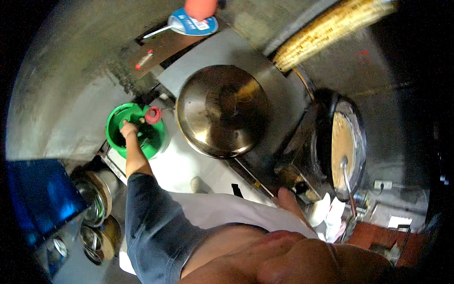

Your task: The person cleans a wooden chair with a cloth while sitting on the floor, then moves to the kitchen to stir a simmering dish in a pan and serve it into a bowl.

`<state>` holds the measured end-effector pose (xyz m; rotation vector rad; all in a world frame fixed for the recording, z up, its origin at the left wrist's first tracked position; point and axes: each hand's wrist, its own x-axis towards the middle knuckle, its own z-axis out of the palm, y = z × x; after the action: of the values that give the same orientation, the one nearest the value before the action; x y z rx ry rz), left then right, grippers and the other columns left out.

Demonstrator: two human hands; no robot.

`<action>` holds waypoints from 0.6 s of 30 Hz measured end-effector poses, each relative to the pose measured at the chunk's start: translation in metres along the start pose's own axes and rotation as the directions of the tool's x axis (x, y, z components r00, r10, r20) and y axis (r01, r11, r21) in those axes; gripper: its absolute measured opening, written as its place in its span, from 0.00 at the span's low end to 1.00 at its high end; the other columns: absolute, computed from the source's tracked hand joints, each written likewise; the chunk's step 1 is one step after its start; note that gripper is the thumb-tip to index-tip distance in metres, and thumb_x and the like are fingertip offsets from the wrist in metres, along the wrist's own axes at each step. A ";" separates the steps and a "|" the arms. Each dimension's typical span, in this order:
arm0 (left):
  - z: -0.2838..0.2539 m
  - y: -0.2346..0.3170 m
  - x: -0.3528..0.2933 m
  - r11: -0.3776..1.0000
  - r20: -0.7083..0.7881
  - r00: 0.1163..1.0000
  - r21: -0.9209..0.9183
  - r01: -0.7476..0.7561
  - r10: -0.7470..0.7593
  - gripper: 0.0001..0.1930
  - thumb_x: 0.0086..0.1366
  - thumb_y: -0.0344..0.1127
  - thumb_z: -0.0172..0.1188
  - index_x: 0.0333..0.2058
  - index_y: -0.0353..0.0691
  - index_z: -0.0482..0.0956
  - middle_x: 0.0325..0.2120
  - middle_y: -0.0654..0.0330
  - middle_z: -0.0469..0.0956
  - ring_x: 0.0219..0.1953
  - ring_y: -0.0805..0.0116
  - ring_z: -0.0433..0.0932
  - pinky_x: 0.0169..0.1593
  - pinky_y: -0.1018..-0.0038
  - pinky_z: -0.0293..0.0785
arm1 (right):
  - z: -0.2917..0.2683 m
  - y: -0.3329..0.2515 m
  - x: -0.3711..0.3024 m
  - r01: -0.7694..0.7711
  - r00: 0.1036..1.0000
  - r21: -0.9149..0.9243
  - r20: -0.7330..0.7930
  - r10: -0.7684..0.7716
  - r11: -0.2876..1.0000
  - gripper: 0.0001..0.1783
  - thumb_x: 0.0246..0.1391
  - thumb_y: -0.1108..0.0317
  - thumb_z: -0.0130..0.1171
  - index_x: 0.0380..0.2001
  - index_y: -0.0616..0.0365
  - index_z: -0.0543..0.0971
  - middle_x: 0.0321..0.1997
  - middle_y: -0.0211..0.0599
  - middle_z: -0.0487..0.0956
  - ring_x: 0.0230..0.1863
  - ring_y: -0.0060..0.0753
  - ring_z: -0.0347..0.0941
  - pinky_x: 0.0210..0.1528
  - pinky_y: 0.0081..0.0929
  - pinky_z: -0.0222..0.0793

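Stretched out to the left, my left hand (128,128) reaches down inside the raised collar of a green gas cylinder (160,141). Its fingers look closed by the brassy valve, but what they hold is too small to make out. A red ring-shaped piece (153,115) sits at the collar's right side. My right hand (288,199) is low by the front edge of the stove counter, beside a dark recess; its fingers are hidden. Between the two hands, farther off, a large domed metal lid (222,111) rests on the grey counter (236,49).
At right stands a black wok (326,142) of tan liquid with a ladle (347,182) in it. A blue fan (194,24) and a red-and-white lighter (144,59) lie at the back. Metal bowls (92,244) stand at lower left, near a blue bin (40,203).
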<state>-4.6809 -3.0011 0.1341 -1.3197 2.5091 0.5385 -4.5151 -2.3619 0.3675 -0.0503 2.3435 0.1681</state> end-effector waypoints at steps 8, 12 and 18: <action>0.044 -0.058 0.059 0.873 -0.075 0.890 0.251 -0.419 0.449 0.34 0.56 0.61 0.51 0.53 0.41 0.66 0.52 0.53 0.67 0.45 0.50 0.74 0.42 0.58 0.70 | 0.006 0.006 0.008 -0.009 1.000 -0.040 0.015 0.010 0.999 0.19 0.46 0.57 0.58 0.26 0.67 0.77 0.31 0.50 0.77 0.34 0.49 0.75 0.36 0.42 0.73; 0.033 -0.049 0.048 0.914 -0.038 0.923 0.158 -0.374 0.384 0.35 0.53 0.58 0.57 0.53 0.37 0.65 0.44 0.47 0.74 0.44 0.43 0.73 0.44 0.57 0.71 | 0.002 0.004 0.000 0.029 0.999 0.013 -0.046 -0.029 0.999 0.19 0.45 0.55 0.61 0.25 0.65 0.78 0.29 0.48 0.76 0.33 0.47 0.75 0.35 0.42 0.73; 0.019 -0.041 -0.004 0.988 -0.218 0.963 0.017 -0.156 0.156 0.36 0.56 0.49 0.57 0.60 0.57 0.51 0.47 0.35 0.66 0.43 0.37 0.71 0.45 0.55 0.71 | -0.004 0.002 -0.001 0.004 0.999 0.051 -0.037 -0.002 0.999 0.18 0.46 0.59 0.61 0.26 0.68 0.77 0.30 0.50 0.77 0.35 0.49 0.75 0.34 0.44 0.72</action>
<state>-4.6441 -3.0113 0.1104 -1.2488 2.8105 0.4461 -4.5171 -2.3609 0.3710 -0.0323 2.3835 0.1071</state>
